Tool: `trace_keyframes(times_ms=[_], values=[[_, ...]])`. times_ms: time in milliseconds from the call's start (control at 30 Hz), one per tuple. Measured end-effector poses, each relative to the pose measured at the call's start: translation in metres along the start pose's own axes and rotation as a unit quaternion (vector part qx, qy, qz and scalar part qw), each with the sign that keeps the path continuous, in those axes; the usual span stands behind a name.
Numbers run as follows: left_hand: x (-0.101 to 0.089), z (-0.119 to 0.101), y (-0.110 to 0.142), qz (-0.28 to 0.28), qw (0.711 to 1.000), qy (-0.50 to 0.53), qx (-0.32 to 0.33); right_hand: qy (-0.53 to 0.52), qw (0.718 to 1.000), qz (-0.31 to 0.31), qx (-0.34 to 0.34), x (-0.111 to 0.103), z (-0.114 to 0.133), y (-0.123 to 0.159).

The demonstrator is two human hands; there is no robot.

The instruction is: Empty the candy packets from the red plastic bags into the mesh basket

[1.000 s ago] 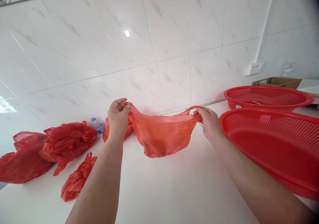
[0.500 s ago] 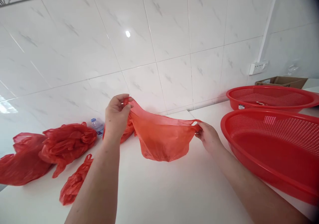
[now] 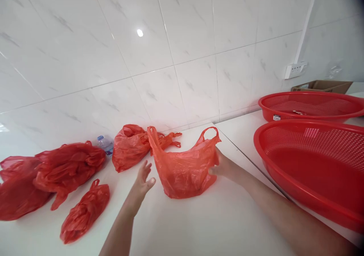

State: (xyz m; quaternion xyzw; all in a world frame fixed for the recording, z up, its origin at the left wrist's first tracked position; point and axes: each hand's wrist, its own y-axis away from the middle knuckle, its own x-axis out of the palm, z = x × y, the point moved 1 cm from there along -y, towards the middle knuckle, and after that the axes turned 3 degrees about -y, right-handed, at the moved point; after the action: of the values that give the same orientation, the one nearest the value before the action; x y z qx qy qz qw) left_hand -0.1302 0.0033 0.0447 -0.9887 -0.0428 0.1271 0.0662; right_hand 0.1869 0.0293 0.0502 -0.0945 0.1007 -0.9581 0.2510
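Observation:
A thin red plastic bag [image 3: 184,172] stands on the white table with both handle loops up and its mouth facing the wall. My left hand [image 3: 143,182] hovers to the left of the bag, fingers apart, holding nothing. At the bag's right side is my right hand [image 3: 220,165], thumb in front and the other fingers partly hidden behind the plastic. It touches or nearly touches that side, without a visible grip. Behind the bag on the left lies another crumpled red bag [image 3: 131,149].
More bunched red bags [image 3: 71,165] lie at the left, with a small rolled one [image 3: 85,214] nearer me. A plastic bottle [image 3: 105,144] is by the tiled wall. Two red perforated baskets [image 3: 307,176] fill the right, a cardboard box [image 3: 324,85] behind them.
Both hands have let go of the bag's handles. The bag has come down onto the table and stands by itself. My left hand has dropped lower, and my right hand has moved to the bag's side.

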Motion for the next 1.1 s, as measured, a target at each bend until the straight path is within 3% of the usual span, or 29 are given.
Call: trace_keyframes(times_ms=[100, 167, 200, 267, 333, 400, 500, 667, 767, 967, 1100], values=[[0.028, 0.002, -0.008, 0.095, 0.988, 0.118, -0.002, -0.107, 0.994, -0.009, -0.015, 0.014, -0.001, -0.030], [0.047, -0.007, -0.021, 0.171, 0.968, 0.183, -0.028, -0.146, 0.989, -0.006, 0.019, 0.020, -0.003, -0.050], [0.055, -0.011, -0.028, 0.175, 0.961, 0.211, -0.042, -0.160, 0.986, -0.007, 0.039, 0.020, -0.003, -0.058], [0.066, -0.017, -0.044, 0.116, 0.953, 0.278, -0.044, -0.198, 0.979, -0.027, 0.050, 0.017, -0.004, -0.069], [0.073, -0.016, -0.056, 0.031, 0.936, 0.350, -0.014, -0.242, 0.969, -0.055, 0.011, 0.010, -0.006, -0.075], [0.079, -0.008, -0.063, -0.008, 0.913, 0.408, 0.007, -0.276, 0.959, -0.066, -0.023, 0.001, -0.012, -0.077], [0.088, 0.014, -0.062, -0.010, 0.890, 0.455, -0.017, -0.302, 0.951, -0.059, 0.013, -0.009, -0.032, -0.079], [0.092, 0.040, -0.053, 0.021, 0.883, 0.463, -0.080, -0.357, 0.922, -0.003, 0.148, -0.007, -0.068, -0.079], [0.091, 0.043, -0.052, 0.031, 0.884, 0.457, -0.092, -0.380, 0.913, 0.007, 0.147, -0.001, -0.073, -0.080], [0.095, 0.040, -0.050, 0.000, 0.896, 0.438, -0.080, -0.265, 0.953, 0.038, 0.145, 0.013, -0.073, -0.080], [0.101, 0.030, -0.045, 0.036, 0.920, 0.384, -0.065, -0.191, 0.971, 0.076, 0.123, 0.027, -0.072, -0.078]])
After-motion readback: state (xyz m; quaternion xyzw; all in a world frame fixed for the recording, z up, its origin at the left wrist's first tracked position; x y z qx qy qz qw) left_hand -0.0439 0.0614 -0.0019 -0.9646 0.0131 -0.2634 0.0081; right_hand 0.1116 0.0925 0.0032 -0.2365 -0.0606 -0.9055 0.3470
